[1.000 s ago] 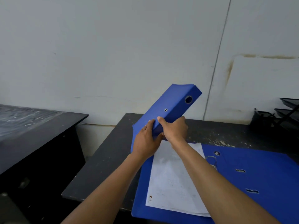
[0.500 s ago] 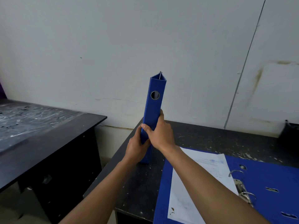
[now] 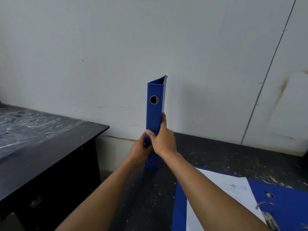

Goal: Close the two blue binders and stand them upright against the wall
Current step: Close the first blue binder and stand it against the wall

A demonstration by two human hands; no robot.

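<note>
Standing upright, the closed binder (image 3: 154,117) was clasped by left hand (image 3: 139,151) and right hand (image 3: 164,141); release, then closing the open binder (image 3: 283,202), seemed next.

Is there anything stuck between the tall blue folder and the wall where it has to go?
Nothing visible. The closed binder stands on the desk, held by the left hand and right hand. Only bare desk shows toward the wall. The open binder lies off to the right.
</note>
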